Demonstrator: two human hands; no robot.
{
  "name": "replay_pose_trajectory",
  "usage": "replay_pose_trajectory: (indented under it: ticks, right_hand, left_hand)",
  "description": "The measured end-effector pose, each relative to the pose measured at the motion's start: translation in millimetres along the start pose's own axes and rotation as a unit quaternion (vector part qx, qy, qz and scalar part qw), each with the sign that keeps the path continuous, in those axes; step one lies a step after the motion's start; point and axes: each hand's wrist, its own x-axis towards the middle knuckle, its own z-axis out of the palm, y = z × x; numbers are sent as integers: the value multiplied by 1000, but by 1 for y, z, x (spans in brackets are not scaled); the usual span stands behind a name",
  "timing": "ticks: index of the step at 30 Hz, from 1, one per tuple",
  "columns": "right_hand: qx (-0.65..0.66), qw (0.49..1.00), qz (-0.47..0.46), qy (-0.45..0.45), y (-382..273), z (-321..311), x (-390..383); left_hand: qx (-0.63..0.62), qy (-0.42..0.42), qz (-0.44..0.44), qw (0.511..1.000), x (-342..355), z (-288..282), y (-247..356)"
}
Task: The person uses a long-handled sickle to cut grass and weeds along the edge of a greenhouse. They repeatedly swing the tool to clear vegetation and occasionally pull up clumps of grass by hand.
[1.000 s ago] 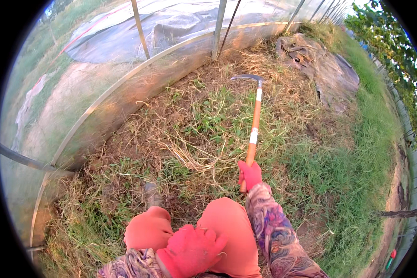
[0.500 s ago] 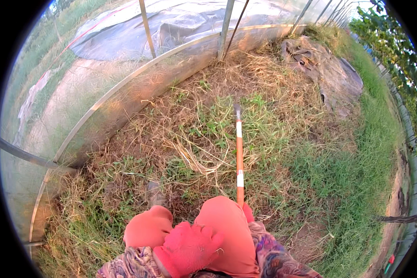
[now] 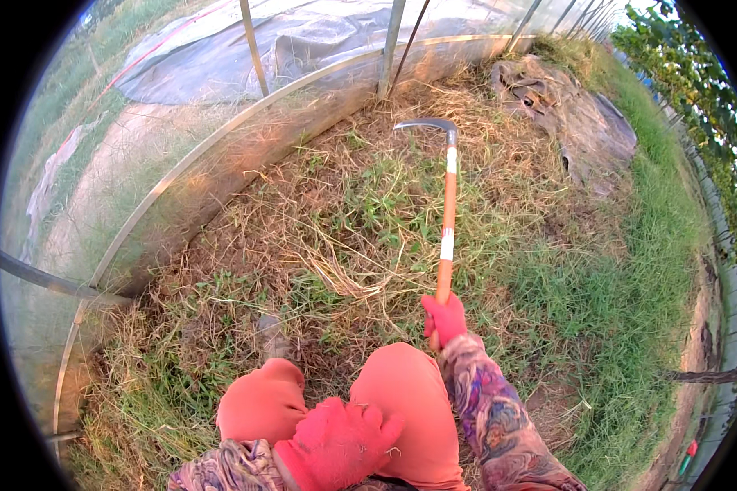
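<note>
A long-handled sickle [image 3: 448,209] points away from me, its orange handle banded with white. My right hand [image 3: 445,319], in a red glove, is closed round the lower end of the handle. The curved dark blade [image 3: 424,124] shows clear of the weeds, hooking to the left. My left hand [image 3: 341,439], also in a red glove, lies on my orange trouser leg [image 3: 407,401] with its fingers a little apart and nothing held. Below the sickle spread green weeds [image 3: 385,204] and a loose bundle of dry stalks [image 3: 348,282].
Clear plastic sheeting [image 3: 180,204] curves along the left, with metal posts [image 3: 391,57] at the far side. A crumpled dark cloth [image 3: 569,123] lies at the far right. Dense green grass [image 3: 622,303] runs down the right side. My boot [image 3: 273,335] stands in the weeds.
My right hand has come forward from beside my knee, and the sickle has moved up and right. Its blade now shows side-on. My left hand has barely shifted.
</note>
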Motion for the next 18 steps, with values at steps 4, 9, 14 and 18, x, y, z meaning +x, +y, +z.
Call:
replay_pose_trajectory:
  ticks: [4, 9, 14, 18]
  right_hand:
    - [1, 1000, 5, -30, -53, 47, 77]
    - [-105, 994, 40, 19, -16, 70, 88]
    - [-45, 996, 71, 5, 50, 20, 30]
    - [-227, 970, 52, 63, 69, -28, -80]
  left_hand:
    - [-12, -2, -4, 1000, 4, 6, -6]
    - [-14, 6, -11, 1000, 1, 5, -11]
    - [7, 38, 6, 999, -4, 6, -9]
    - [13, 36, 4, 999, -9, 2, -6]
